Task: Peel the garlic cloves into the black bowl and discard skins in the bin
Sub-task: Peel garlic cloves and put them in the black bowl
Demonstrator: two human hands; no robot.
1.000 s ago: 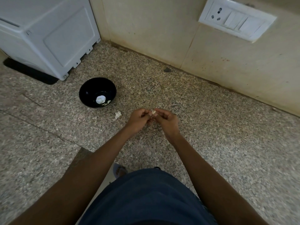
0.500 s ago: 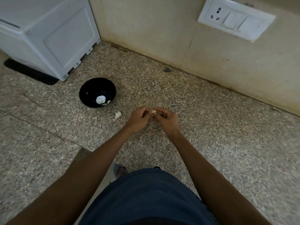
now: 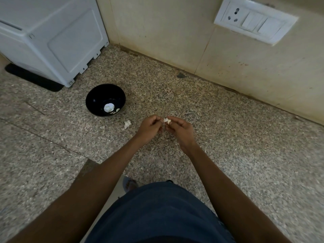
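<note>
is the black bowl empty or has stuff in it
Not empty: the black bowl stands upright with white garlic pieces at its bottom.

A small white garlic clove (image 3: 166, 120) sits mid-frame, pinched between both hands. The round black bowl (image 3: 98, 95) stands upright at centre left, holding peeled cloves (image 3: 109, 107). A white skin scrap (image 3: 127, 124) lies just right of it

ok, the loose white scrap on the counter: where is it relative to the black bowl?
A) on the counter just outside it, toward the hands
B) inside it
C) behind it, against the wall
A: the white scrap lies on the counter, apart from the black bowl, on the side toward the left hand.
</note>
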